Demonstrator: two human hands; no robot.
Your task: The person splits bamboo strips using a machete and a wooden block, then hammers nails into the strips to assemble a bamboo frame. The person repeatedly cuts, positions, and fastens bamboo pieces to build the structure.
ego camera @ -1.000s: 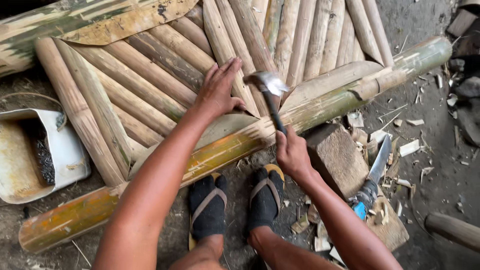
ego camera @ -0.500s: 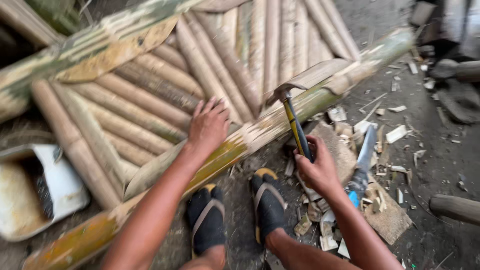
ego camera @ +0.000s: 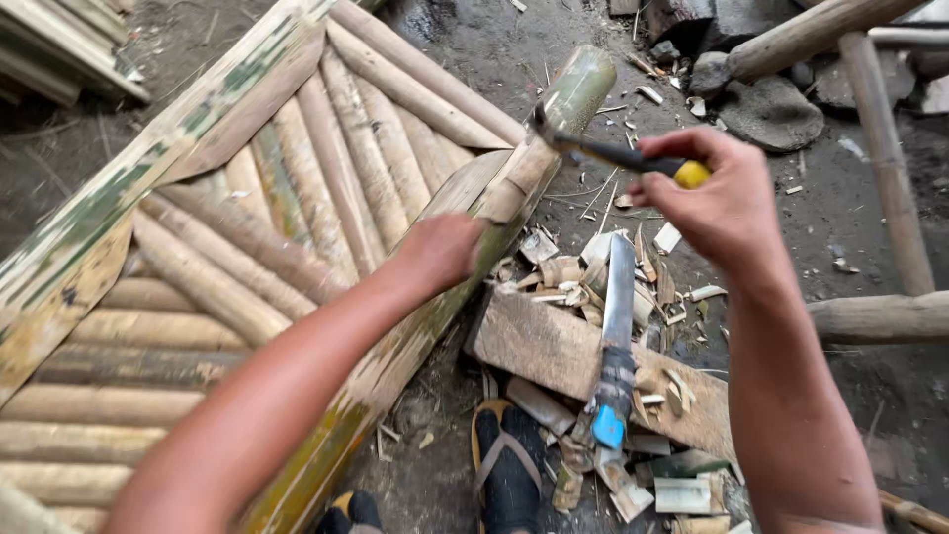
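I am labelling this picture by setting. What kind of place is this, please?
Probably an outdoor, dirt-floored bamboo workshop. A panel of split bamboo slats lies on bare ground, offcuts are scattered about, and a large knife rests on a wooden block.

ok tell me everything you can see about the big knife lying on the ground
The long machete-like knife with a dull grey metal blade lies flat across a weathered wooden board, among pale bamboo offcuts. Its blade points away from the person; its handle, wrapped in dark tape with a bright blue end, points toward their sandalled foot. Neither hand touches it: the right hand holds a hammer above it.
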